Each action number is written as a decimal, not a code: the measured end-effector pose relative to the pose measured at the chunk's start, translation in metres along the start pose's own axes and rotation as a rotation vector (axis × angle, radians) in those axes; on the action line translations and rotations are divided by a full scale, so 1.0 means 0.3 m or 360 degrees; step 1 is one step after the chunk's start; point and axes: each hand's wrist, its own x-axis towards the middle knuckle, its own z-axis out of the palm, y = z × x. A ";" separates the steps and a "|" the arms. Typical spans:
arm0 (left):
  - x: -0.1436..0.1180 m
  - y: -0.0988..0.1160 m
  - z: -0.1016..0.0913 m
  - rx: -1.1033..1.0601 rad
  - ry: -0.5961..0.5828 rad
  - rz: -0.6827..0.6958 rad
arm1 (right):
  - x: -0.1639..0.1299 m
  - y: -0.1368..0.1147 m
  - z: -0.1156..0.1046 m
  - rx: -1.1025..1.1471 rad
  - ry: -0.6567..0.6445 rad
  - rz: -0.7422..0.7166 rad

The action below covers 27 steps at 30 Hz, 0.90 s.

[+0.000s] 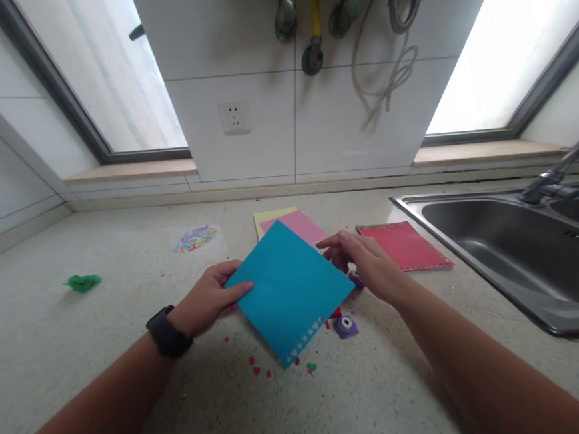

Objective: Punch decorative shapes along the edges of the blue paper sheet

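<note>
Holding blue paper sheet (pixel 288 294) above the counter (pixel 81 367) middle: left hand (pixel 209 303) pinching its left corner, right hand (pixel 368 264) seemingly gripping the right corner. Next: steady alignment with purple punch (pixel 347 325), probably.

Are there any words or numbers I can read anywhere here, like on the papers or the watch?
None can be read.
Blue paper in the left hand: only punched hearts, no words.
Black watch: its face is not visible.
Colourful sheet: too small and blurred to tell.
Wall socket: no text visible.
</note>
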 end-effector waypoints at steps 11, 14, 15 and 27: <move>0.081 0.144 0.093 -0.0078 0.0087 0.0217 | -0.015 0.017 -0.004 0.0336 -0.0450 -0.0115; 0.103 0.098 0.121 -0.0182 0.0169 0.0223 | 0.000 0.034 -0.008 0.0273 -0.0187 -0.0179; 0.104 0.080 0.127 -0.0138 0.0169 0.0205 | 0.004 0.039 -0.011 0.0246 -0.0114 -0.0187; 0.115 0.016 0.131 0.0108 -0.0013 0.0235 | 0.040 0.087 -0.005 0.0251 0.0232 -0.0238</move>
